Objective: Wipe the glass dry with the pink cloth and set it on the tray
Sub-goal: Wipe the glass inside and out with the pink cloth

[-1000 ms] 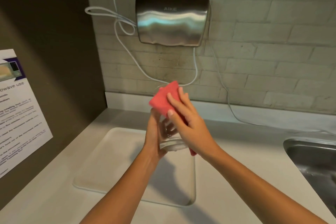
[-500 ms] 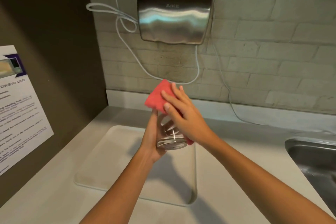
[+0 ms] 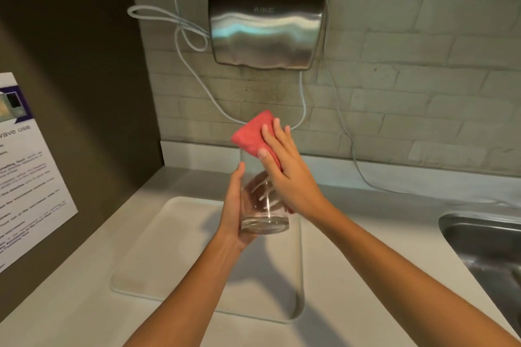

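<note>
My left hand (image 3: pixel 234 205) grips a clear drinking glass (image 3: pixel 263 214) from its left side and holds it in the air above the tray, thick base toward me. My right hand (image 3: pixel 284 172) presses the folded pink cloth (image 3: pixel 252 134) flat against the glass's right side and upper part, so the rim is hidden. The cloth sticks out beyond my fingertips at the top. Below both hands lies the white tray (image 3: pixel 169 248) on the counter, with nothing on it.
A steel hand dryer (image 3: pixel 267 28) hangs on the brick wall with white cables looping beside it. A steel sink (image 3: pixel 487 245) is set into the counter at the right. A printed notice (image 3: pixel 28 166) is stuck on the dark wall at the left.
My right hand with the cloth has slid up along the glass, and the fingers now lie flatter on it. The glass stays in my left hand above the tray.
</note>
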Demonstrator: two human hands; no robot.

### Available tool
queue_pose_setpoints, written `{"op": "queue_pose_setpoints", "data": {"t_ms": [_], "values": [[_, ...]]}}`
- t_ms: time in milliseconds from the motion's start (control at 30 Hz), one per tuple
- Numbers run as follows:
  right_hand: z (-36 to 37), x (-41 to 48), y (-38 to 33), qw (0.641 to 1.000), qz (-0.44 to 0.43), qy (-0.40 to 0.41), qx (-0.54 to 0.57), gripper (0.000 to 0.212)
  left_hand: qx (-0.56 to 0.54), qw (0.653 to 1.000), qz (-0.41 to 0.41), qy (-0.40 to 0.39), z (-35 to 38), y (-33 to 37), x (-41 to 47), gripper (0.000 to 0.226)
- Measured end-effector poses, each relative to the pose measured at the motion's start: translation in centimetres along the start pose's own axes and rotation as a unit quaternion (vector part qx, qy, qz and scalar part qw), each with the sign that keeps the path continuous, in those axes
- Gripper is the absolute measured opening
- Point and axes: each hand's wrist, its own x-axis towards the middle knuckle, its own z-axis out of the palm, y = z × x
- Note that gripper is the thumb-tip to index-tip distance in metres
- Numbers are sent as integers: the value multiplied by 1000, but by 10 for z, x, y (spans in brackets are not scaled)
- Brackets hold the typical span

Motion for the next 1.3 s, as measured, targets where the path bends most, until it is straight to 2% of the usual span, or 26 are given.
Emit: {"op": "queue_pose_setpoints", "data": {"t_ms": [33,100,200,233,300,367,433,600,667,733,833,933,1033,1167,1300], "values": [[1,2,-3,1000,11,11,4,48,-4,1000,7,2,1,2,2,56],[3,-8,-4,999,-43,5,-28,48,-40,999,27,1,0,6,5,56],[3,-30,1,990,-116,-71,-46,48,-56,997,47,12,-8,8,7,67],[1,-29,4,991,-108,-76,-32,47,-47,998,49,15,-8,8,8,63],[-2,-18,5,998,-47,-35,17,45,-48,998,42,15,-5,7,8,47],[-3,-5,-1,996,37,27,78,45,-38,998,30,26,1,6,8,47],[-1,-3,-6,987,84,61,124,46,-22,999,28,39,2,5,11,53],[-3,-9,-2,982,95,81,141,46,114,988,31,101,5,8,10,52],[-5,-8,2,985,96,87,115,46,175,974,37,137,7,8,9,51],[-5,-7,5,992,77,84,62,46,184,971,29,146,8,9,11,52],[-3,-3,2,996,56,68,14,46,163,981,3,107,9,12,10,72],[1,-1,-2,997,53,63,11,45,171,982,7,80,9,10,10,91],[5,-2,-4,998,47,42,16,44,170,981,33,88,5,7,11,77],[10,-14,-7,1000,11,-3,-12,43,54,998,5,33,-1,11,8,52],[5,-22,-7,999,-3,-34,10,42,53,999,-9,8,-5,13,4,60]]}}
